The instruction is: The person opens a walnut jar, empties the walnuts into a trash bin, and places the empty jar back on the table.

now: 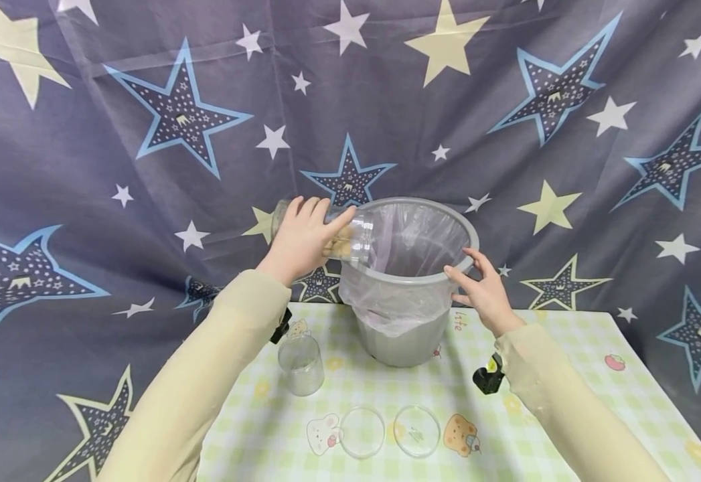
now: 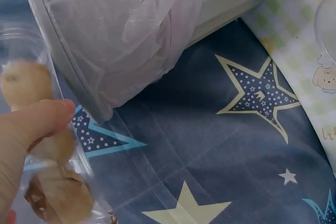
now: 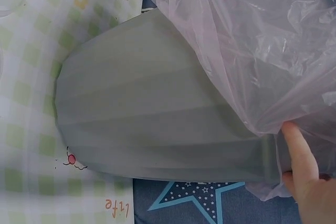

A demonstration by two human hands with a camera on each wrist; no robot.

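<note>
In the head view, the left hand (image 1: 304,237) grasps a clear jar (image 1: 359,234) near the middle of the frame, its fingers wrapped across the side, with brown lumps (image 1: 338,246) showing through the wall. The jar lies on its side, its long axis running left to right and dipping slightly at the right end. That end points at the mouth of the bin (image 1: 410,347) and overlaps the left part of its rim; whether it touches, I cannot tell. This end's position against the rim is, I judge, what matters most for the coming move. The left hand has the jar, and the right hand (image 1: 485,294) is across the bin from it, gripping the rim on its right side with the bag (image 1: 401,301) folded over there. The left wrist view shows the thumb (image 2: 42,119) lying along the jar at lower left, close beside the rim. At lower centre of the head view, two clear lids (image 1: 416,432) lie flat on the table (image 1: 567,381), and a second jar (image 1: 300,367) stands upright left of the bin.
</note>
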